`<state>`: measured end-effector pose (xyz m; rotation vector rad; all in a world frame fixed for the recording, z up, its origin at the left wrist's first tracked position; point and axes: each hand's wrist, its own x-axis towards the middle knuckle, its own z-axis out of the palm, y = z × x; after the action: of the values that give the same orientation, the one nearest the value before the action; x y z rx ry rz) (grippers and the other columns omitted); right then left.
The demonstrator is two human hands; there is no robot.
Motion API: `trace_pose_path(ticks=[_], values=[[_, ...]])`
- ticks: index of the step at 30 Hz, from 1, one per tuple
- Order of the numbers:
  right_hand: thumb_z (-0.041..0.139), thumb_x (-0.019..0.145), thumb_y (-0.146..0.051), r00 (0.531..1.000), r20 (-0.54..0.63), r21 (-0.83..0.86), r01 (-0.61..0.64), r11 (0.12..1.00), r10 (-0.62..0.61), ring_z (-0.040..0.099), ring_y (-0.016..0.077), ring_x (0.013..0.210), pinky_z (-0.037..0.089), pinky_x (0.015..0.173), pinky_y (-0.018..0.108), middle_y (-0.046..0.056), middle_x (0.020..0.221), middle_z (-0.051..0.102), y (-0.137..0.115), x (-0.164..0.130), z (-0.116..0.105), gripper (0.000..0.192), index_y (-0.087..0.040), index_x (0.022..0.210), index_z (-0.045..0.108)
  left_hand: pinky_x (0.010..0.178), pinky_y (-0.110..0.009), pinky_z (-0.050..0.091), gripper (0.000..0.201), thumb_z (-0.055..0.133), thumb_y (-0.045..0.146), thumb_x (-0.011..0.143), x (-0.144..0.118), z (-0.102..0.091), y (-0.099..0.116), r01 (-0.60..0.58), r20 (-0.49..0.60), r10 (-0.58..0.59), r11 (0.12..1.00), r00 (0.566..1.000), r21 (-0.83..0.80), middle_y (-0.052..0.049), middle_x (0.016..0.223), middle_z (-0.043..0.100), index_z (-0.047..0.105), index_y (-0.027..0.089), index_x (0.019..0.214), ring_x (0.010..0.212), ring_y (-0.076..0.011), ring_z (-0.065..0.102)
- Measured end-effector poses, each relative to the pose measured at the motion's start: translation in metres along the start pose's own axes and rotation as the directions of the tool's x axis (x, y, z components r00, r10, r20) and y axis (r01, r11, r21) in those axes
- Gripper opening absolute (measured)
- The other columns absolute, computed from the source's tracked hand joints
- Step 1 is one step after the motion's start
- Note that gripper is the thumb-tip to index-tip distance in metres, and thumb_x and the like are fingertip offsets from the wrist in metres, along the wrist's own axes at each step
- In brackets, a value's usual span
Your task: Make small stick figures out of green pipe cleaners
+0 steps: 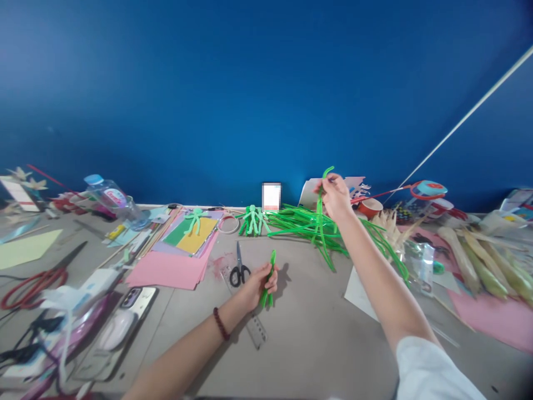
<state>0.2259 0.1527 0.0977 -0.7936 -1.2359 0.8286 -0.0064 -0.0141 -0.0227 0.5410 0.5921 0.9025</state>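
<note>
Above table, right hand [335, 195] lifting pipe cleaner [320, 222]

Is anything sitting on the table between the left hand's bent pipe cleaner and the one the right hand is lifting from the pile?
Nothing visible does. The left hand grips a folded green pipe cleaner; the right hand pinches a long green pipe cleaner above the pile. Only bare table lies between; the scissors sit off to the left.

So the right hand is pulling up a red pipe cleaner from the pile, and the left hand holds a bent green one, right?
Not quite. The head view shows the right hand lifting a green pipe cleaner from the pile, not a red one. The left hand does hold a bent green pipe cleaner.
</note>
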Motion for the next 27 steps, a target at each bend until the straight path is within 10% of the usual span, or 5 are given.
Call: trace_pose_path(ticks=[17,23,27], values=[[0.038,0.093,-0.041,0.836,-0.066,-0.350,0.493,0.797,-0.545,0.054,0.0133,0.063,0.044,0.057,0.029,0.001,0.083,0.057,-0.090,0.036,-0.019,0.020,-0.031,0.109,0.046,0.043,-0.017,0.025,0.019,0.057,0.030,0.082,0.001,-0.006,-0.007,-0.026,0.017,0.025,0.999,1.000,0.043,0.005,0.053,0.038,0.056,0.011,0.082,0.041,-0.0038,0.025],[0.048,0.088,-0.036,0.888,0.295,-0.811,0.428,0.400,-0.353,0.056,0.0156,0.068,0.041,0.061,0.028,0.002,0.083,0.065,-0.100,-0.001,-0.010,0.019,-0.023,0.095,0.061,0.043,-0.018,0.022,0.022,0.059,0.034,0.081,0.001,-0.003,-0.006,-0.021,0.028,0.019,0.997,0.999,0.072,0.006,0.051,0.036,0.056,0.012,0.080,0.041,-0.0039,0.025],[0.051,0.085,-0.035,0.944,0.294,-0.937,0.315,0.149,-0.148,0.059,0.0175,0.073,0.038,0.059,0.026,0.002,0.090,0.068,-0.093,-0.010,-0.015,0.019,-0.025,0.089,0.066,0.043,-0.018,0.023,0.024,0.060,0.035,0.080,0.000,-0.001,-0.005,-0.028,0.016,0.026,0.996,1.000,0.086,0.006,0.051,0.037,0.056,0.012,0.079,0.041,-0.0037,0.025]])
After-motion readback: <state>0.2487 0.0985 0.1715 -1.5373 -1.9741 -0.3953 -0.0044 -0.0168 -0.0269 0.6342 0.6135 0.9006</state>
